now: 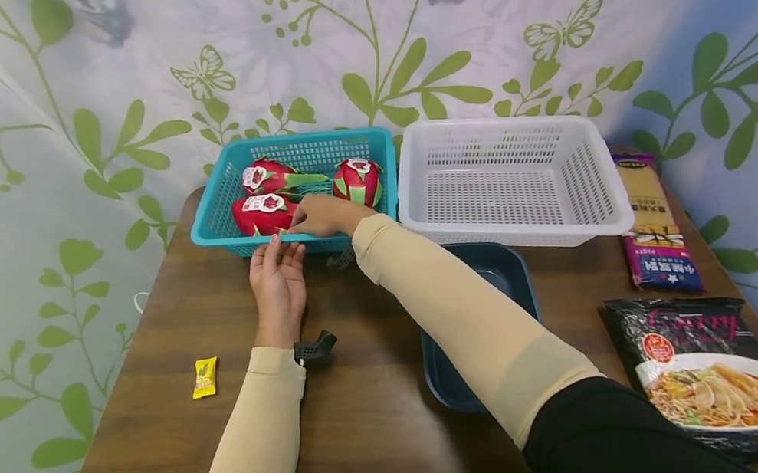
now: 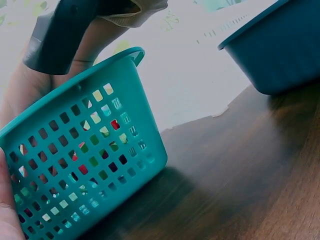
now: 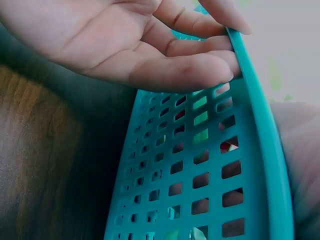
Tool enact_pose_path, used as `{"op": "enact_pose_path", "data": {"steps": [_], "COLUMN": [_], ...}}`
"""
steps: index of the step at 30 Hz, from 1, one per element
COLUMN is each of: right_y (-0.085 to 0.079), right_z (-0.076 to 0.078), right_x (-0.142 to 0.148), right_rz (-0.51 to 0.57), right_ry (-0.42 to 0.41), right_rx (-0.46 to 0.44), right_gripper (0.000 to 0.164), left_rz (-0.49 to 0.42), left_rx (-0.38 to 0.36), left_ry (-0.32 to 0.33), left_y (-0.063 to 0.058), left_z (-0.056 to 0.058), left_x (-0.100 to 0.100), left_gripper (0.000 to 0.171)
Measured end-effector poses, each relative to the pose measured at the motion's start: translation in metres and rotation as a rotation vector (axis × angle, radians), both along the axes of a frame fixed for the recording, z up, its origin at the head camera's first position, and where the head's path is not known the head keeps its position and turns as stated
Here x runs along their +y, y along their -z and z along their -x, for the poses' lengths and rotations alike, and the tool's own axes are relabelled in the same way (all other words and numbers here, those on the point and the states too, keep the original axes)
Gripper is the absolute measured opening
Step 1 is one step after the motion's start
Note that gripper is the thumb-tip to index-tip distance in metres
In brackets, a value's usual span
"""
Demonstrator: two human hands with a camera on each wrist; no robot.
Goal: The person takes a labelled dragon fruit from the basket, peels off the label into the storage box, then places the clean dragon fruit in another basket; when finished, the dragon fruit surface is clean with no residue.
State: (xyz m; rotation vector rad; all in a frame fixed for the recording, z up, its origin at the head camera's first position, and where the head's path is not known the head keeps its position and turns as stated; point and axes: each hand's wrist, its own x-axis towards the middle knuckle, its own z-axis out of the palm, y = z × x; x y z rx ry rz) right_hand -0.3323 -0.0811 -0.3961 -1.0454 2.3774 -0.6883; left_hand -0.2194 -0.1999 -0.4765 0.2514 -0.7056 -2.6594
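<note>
A teal basket stands at the back left of the table, with red dragon fruits inside. One dragon fruit lies at the back, another along the front, and a third at the right; the labels are white. My left hand holds the basket's front rim, thumb over the edge and fingers against the outer wall. Over that rim reaches my right hand, bent down beside the right end of the front dragon fruit. Its fingertips are partly hidden, so its grip is unclear.
A white basket stands right of the teal one. The right forearm crosses a dark blue tub. At the right lie a pasta pack and a black noodle bag. A small yellow packet lies at the left.
</note>
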Motion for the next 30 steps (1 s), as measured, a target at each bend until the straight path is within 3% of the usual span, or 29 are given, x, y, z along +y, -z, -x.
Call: {"op": "enact_pose_path", "data": {"steps": [5,15,30], "right_y": [-0.002,-0.006,-0.006], "right_z": [-0.004,-0.013,-0.018], "right_x": [-0.001,-0.003,0.001], "right_rz": [0.039,0.037,0.181], "right_ry": [0.043,0.075,0.119], "right_rx": [0.026,0.207,0.288], "right_gripper": [0.028,0.021,0.022], "left_rz": [0.001,0.023,0.040], "left_rx": [0.003,-0.001,-0.002], "left_ry": [0.006,0.003,0.005], "left_y": [-0.001,-0.004,-0.004], "left_z": [0.000,0.000,-0.001], "left_x": [-0.002,-0.001,-0.002], "left_gripper": [0.011,0.014,0.014]}}
